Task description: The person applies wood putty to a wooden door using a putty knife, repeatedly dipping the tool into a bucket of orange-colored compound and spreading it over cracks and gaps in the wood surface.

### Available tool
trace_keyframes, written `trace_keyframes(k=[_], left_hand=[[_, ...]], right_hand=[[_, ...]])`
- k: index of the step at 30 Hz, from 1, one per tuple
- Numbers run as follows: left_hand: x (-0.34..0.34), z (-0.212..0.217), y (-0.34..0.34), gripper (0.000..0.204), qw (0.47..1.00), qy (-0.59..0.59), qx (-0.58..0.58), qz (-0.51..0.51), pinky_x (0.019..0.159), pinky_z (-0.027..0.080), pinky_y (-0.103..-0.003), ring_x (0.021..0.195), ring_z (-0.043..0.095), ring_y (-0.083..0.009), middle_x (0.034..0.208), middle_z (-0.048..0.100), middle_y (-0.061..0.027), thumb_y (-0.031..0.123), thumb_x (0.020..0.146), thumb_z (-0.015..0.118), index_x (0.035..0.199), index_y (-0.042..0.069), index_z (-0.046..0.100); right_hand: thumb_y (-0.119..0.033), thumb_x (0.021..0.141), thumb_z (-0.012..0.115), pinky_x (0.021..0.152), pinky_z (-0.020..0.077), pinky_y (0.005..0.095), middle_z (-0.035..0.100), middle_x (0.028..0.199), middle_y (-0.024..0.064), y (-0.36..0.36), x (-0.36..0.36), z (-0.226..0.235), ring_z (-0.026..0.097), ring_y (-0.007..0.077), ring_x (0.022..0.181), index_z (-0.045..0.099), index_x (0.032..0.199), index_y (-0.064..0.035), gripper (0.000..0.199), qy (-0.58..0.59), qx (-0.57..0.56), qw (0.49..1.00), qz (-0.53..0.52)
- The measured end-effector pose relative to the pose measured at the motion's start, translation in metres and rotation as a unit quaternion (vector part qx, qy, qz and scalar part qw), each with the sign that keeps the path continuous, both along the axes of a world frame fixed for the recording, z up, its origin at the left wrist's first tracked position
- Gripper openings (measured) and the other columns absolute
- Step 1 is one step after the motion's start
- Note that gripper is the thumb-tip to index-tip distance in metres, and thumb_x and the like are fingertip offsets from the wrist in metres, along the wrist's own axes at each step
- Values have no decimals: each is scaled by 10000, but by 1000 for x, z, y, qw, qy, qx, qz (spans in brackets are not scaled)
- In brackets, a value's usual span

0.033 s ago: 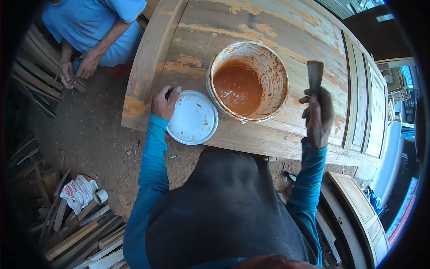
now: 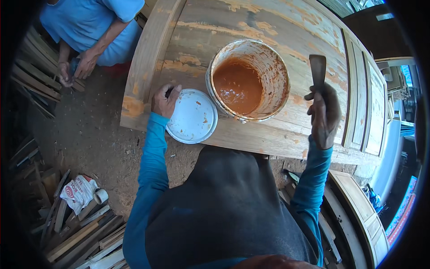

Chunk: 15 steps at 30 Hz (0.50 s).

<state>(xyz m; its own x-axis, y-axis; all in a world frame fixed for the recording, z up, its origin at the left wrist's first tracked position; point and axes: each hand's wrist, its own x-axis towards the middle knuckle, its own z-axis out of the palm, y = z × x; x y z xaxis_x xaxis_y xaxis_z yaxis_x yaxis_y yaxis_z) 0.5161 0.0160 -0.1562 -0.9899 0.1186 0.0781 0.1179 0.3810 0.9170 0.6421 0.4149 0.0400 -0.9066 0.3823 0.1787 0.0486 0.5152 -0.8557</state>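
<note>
A white bucket (image 2: 273,67) holding orange-brown paste stands on a flat-lying wooden door (image 2: 251,24) smeared with patches of the same paste. Just left of it lies the round white lid (image 2: 193,117), partly over the door's near edge. My left hand (image 2: 165,99) grips the lid's upper-left rim with curled fingers; something small and dark shows between them. My right hand (image 2: 324,114) is to the right of the bucket, raised above the door. It is closed around the handle of a flat scraper (image 2: 318,69), blade pointing up.
Another person in a blue shirt (image 2: 89,20) crouches at the upper left, hands (image 2: 76,67) on stacked wood strips. Offcuts (image 2: 76,233) and a white bag (image 2: 78,192) lie on the dirt floor at lower left. A second panelled door (image 2: 354,210) lies at lower right.
</note>
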Motion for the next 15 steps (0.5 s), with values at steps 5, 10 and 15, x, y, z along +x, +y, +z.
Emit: trace_keyframes(k=[5,10,15], left_hand=[[-1,-6,-2,358,999,-43,8,19,656,521,-351,696,639,-183,772,693,-117,313,950,760,899,-37,699],[-7,-7,-1,337,995,-18,-90,26,663,535,-356,709,656,-197,800,706,-134,289,928,783,935,-38,703],[-6,-15,1,281,999,-4,-12,50,634,529,-348,669,627,-177,778,689,-132,227,920,794,927,-34,691]], right_hand=[[-79,976,616,732,566,391,702,1080,190,-60,-51,73,715,302,863,697,1211,9,264,-35,285,911,296],[-75,922,612,781,586,429,687,928,95,-75,-113,-21,712,300,829,743,1087,-71,211,-28,490,771,406],[-140,920,634,865,604,407,773,1075,106,-119,-153,-38,746,288,1023,809,1039,-120,212,-316,579,641,392]])
